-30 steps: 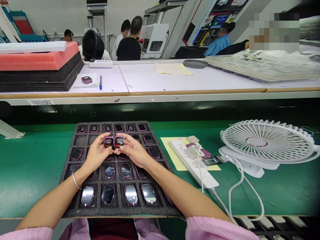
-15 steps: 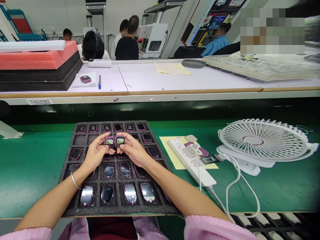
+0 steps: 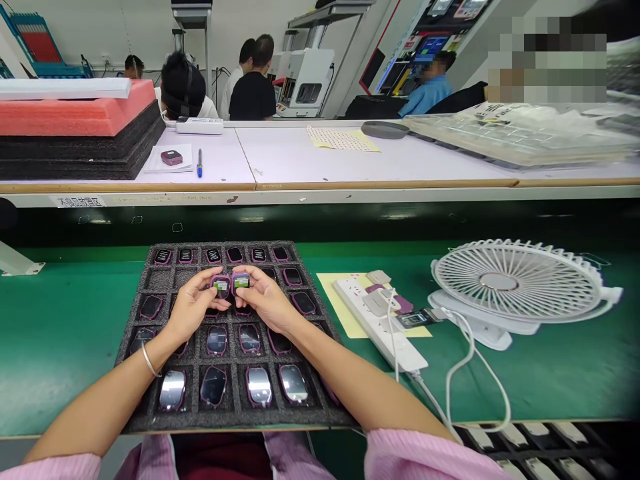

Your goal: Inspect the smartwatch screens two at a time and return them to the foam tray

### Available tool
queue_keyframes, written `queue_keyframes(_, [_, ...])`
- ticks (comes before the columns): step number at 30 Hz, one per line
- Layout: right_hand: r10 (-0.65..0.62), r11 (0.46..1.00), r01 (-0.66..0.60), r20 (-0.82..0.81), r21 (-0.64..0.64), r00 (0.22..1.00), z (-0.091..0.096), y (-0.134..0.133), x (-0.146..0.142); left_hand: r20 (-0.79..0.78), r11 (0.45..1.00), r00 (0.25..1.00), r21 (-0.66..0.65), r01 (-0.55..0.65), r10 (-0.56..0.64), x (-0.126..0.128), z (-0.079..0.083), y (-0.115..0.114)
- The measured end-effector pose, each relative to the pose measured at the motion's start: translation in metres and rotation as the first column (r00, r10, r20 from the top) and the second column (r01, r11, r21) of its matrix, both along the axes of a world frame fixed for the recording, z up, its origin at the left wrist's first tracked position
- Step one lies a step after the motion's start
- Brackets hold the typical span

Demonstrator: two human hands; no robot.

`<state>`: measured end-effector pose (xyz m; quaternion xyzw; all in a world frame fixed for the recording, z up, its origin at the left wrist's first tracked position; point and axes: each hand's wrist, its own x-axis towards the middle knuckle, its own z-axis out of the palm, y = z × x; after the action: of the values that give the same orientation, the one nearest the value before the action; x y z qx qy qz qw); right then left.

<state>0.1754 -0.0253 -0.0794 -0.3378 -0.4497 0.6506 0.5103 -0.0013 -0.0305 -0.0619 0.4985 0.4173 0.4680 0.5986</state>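
Observation:
My left hand (image 3: 197,301) is closed on a purple-framed smartwatch body (image 3: 221,285) with its screen lit green and white. My right hand (image 3: 263,298) grips a second, similar smartwatch body (image 3: 241,281), also lit. Side by side, the two watches are held above a black foam tray (image 3: 195,372). Several more watch bodies lie in the tray's square pockets, such as a dark-screened one (image 3: 214,387) near the front. Some in the far row show lit text. My hands and forearms hide part of the tray's middle.
Right of the tray, a white power strip (image 3: 383,327) with plugs and cables lies partly on yellow paper (image 3: 333,293). Beyond it stands a white fan (image 3: 525,283). A raised shelf (image 3: 280,157) carries foam sheets (image 3: 75,143), a pen (image 3: 199,163) and another watch (image 3: 171,157). People sit behind.
Both hands keep their hold on the two watches, which have barely moved. The view has shifted slightly, and a person in the background has raised their head a little.

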Motion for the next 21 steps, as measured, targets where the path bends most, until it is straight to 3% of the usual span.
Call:
queue_keyframes(7, [-0.001,1.000,0.001,-0.040,-0.009,0.999,0.004,0.001,-0.002,0.097,1.000,0.995,-0.012,-0.012,0.013,-0.001,0.000,0.005])
queue_keyframes(11, [0.028,1.000,-0.028,-0.086,-0.002,0.996,0.017,0.004,-0.003,0.140,1.000,0.990,0.001,-0.018,0.017,-0.003,0.013,0.009])
queue_keyframes(16, [0.057,0.994,-0.048,-0.086,0.101,0.995,0.055,0.018,0.000,0.153,0.995,0.988,0.101,0.007,-0.022,-0.005,0.050,0.016])
queue_keyframes(21, [0.064,0.951,-0.053,-0.026,0.306,0.998,0.120,0.037,0.001,0.145,0.948,0.989,0.318,-0.008,-0.041,-0.003,0.107,0.027])
